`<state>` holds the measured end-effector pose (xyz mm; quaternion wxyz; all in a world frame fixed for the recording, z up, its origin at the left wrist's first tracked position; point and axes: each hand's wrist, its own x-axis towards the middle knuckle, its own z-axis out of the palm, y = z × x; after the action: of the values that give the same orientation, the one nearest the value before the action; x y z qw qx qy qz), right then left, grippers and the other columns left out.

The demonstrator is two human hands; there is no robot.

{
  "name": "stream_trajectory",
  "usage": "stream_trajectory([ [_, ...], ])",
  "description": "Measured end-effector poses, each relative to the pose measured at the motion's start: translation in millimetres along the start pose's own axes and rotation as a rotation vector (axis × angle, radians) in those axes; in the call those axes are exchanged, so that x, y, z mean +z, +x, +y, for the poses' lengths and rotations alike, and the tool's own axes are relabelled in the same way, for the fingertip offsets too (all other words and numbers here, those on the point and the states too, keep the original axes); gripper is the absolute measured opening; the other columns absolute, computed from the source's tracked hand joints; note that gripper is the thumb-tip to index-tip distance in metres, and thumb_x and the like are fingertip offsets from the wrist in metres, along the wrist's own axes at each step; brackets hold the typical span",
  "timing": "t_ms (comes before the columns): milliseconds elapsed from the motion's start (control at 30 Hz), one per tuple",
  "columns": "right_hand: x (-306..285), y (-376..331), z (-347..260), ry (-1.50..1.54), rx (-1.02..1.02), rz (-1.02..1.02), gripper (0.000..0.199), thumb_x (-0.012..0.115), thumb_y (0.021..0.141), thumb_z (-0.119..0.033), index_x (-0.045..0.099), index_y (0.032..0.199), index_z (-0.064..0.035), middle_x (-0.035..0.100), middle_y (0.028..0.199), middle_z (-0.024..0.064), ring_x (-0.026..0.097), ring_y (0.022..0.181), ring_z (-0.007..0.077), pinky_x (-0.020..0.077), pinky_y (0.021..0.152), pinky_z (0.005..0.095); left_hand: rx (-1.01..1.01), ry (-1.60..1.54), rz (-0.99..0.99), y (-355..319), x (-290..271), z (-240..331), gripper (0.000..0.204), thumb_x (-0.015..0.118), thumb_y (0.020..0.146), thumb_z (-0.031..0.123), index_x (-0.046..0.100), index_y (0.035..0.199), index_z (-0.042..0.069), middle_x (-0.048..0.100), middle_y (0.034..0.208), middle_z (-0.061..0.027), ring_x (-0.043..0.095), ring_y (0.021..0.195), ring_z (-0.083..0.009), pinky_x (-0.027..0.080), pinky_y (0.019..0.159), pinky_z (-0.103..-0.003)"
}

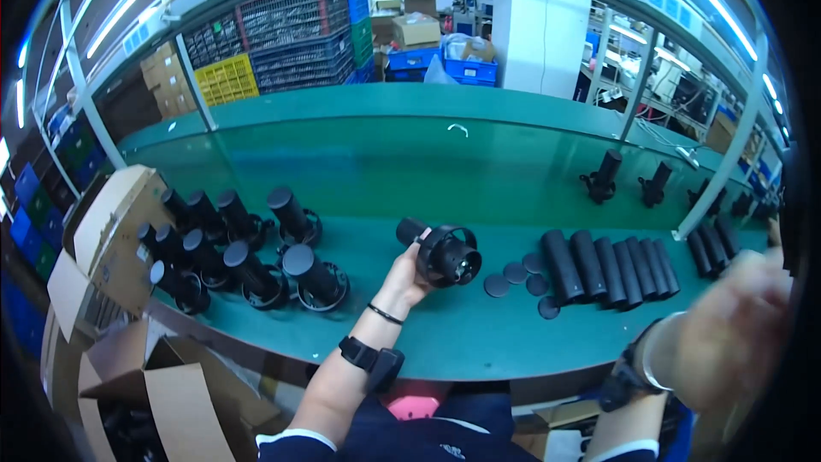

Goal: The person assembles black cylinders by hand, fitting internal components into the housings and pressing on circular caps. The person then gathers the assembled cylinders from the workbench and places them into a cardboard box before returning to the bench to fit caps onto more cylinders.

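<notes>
My left hand (pixel 405 279) grips a black cylindrical fitting with a ring bracket (pixel 448 255), held tilted above the green bench, its open end turned to the right. At the far right my right hand (pixel 737 329) is raised and smeared by motion, so its fingers cannot be made out. Between the hands lie several flat black discs (pixel 515 273). Beside them a row of black tubes (pixel 614 270) rests side by side. To the left, several similar black fittings (pixel 308 275) stand upright on their rings.
Left of the bench (pixel 436 342) are an open carton (pixel 175 385) with black parts and another cardboard box (pixel 111 222). More fittings (pixel 602 178) stand at the back right by a metal post (pixel 718 180). A small white curved piece (pixel 458 129) lies at the back.
</notes>
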<state>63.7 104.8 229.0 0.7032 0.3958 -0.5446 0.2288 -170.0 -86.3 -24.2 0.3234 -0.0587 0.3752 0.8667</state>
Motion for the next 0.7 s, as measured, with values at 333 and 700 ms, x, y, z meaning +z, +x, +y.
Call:
stream_trajectory([
  [333, 77, -258, -34, 0.015, 1.18, -0.701, 0.046, 0.077, 0.07, -0.001, 0.06, 0.113, -0.0003, 0.051, 0.11, 0.0111, 0.061, 0.076, 0.0126, 0.0513, 0.06, 0.0226, -0.033, 0.398, 0.174, -41, -22, -14, 0.073, 0.064, 0.078, 0.068, 0.053, 0.113, 0.005, 0.059, 0.088, -0.005, 0.058, 0.064, -0.0141, 0.048, 0.054, -0.026],
  [700, 93, -275, -36, 0.008, 1.442, -0.59, 0.04, 0.079, 0.072, -0.002, 0.061, 0.107, 0.0023, 0.06, 0.092, 0.0056, 0.055, 0.059, 0.004, 0.0428, 0.051, 0.0166, -0.201, 0.123, 0.111, 6, -67, -43, 0.045, 0.06, 0.085, 0.061, 0.059, 0.093, 0.016, 0.057, 0.077, 0.0023, 0.052, 0.061, -0.007, 0.035, 0.047, -0.02],
])
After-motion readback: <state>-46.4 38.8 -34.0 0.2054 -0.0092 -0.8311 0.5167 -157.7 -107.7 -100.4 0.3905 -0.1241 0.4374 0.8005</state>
